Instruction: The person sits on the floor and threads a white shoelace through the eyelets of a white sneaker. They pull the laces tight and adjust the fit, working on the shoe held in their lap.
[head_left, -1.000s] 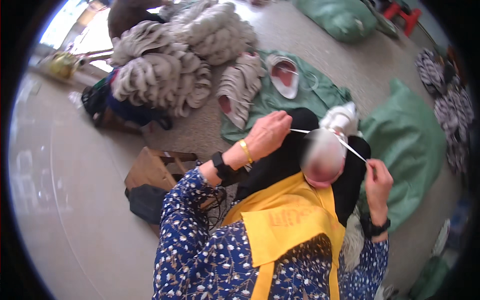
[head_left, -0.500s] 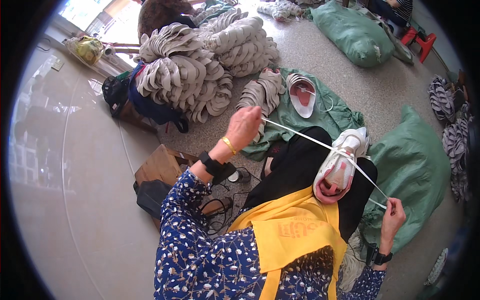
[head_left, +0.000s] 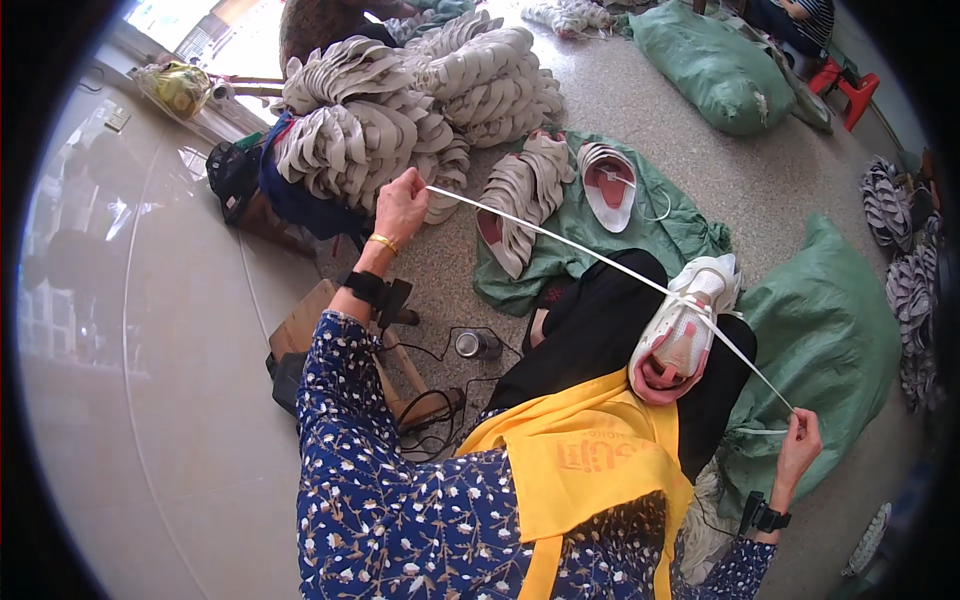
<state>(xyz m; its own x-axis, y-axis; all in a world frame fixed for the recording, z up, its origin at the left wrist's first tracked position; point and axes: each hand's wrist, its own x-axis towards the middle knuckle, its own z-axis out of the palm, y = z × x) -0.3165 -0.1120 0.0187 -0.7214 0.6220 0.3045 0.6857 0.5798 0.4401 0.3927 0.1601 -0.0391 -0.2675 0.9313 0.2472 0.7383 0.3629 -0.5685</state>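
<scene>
A white shoe upper point(head_left: 681, 330) with pink lining rests on my black-trousered lap, its opening toward me. A white shoelace point(head_left: 550, 232) crosses the upper and stretches taut out to both sides. My left hand point(head_left: 402, 208), raised far out to the left, pinches one end of the lace. At the right, beside the upper, my right hand point(head_left: 800, 445) is closed on the other part of the lace, and a short tail of it sticks out to the left of the fingers.
Stacked shoe uppers point(head_left: 530, 195) and a single upper point(head_left: 607, 190) lie on a green sack ahead. Large piles of uppers point(head_left: 350, 140) stand at the far left. A full green sack point(head_left: 825, 330) sits at my right. A wooden stool point(head_left: 305, 325) and metal can point(head_left: 478, 345) are left of me.
My left hand has moved left and slightly farther away, drawing out a longer stretch of lace. My right hand has shifted slightly right and toward me. The upper stays nearly in place.
</scene>
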